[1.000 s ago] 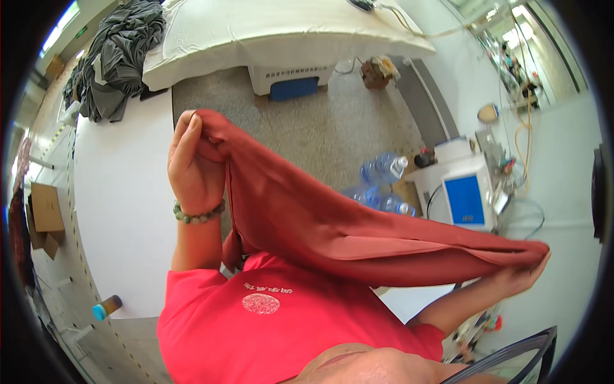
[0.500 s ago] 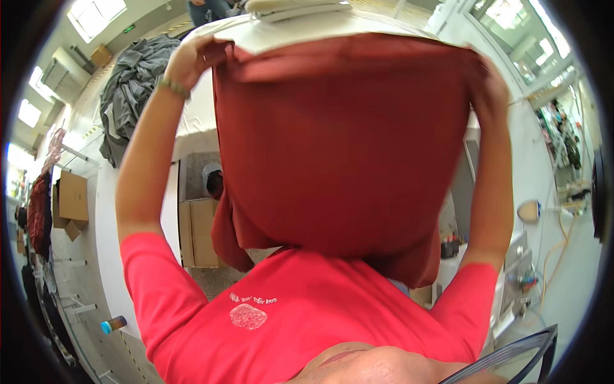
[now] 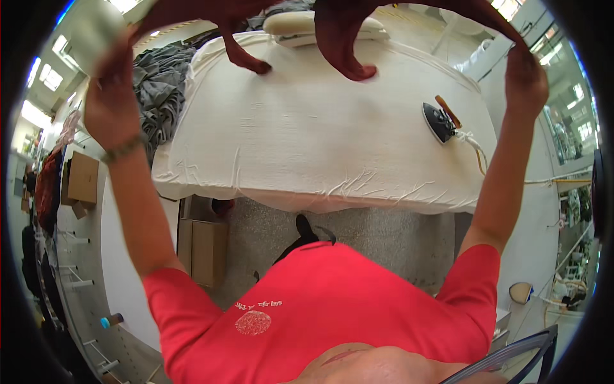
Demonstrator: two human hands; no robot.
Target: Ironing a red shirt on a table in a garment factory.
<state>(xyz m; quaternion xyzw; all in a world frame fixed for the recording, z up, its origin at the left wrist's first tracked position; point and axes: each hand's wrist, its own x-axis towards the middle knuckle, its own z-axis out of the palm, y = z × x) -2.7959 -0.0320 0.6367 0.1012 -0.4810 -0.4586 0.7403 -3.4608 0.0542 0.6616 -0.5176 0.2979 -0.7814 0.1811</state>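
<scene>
A dark red garment (image 3: pixel 338 35) is stretched out high in front of me, and the picture's upper edge cuts off most of it. Two of its loose parts dangle over the white padded ironing table (image 3: pixel 288 128). At the upper left my left hand (image 3: pixel 115 109) is closed on one end of the cloth, its fingers smeared by motion. My right hand (image 3: pixel 527 82) grips the other end at the upper right. Both arms are raised and spread wide. On the table's right side lies an iron (image 3: pixel 438 122) with a brown handle and a pale hose.
A heap of grey cloth (image 3: pixel 163 86) lies along the table's left side. A folded cream pad (image 3: pixel 291 27) sits at its far edge. Below the near edge, a cardboard box (image 3: pixel 208 253) stands on the floor. At the left are a white surface (image 3: pixel 128 256) and another cardboard box (image 3: pixel 83 179).
Both hands have moved outward, lifting the dark red garment from in front of my chest to the top of the view. The tabletop and the iron have come into sight.
</scene>
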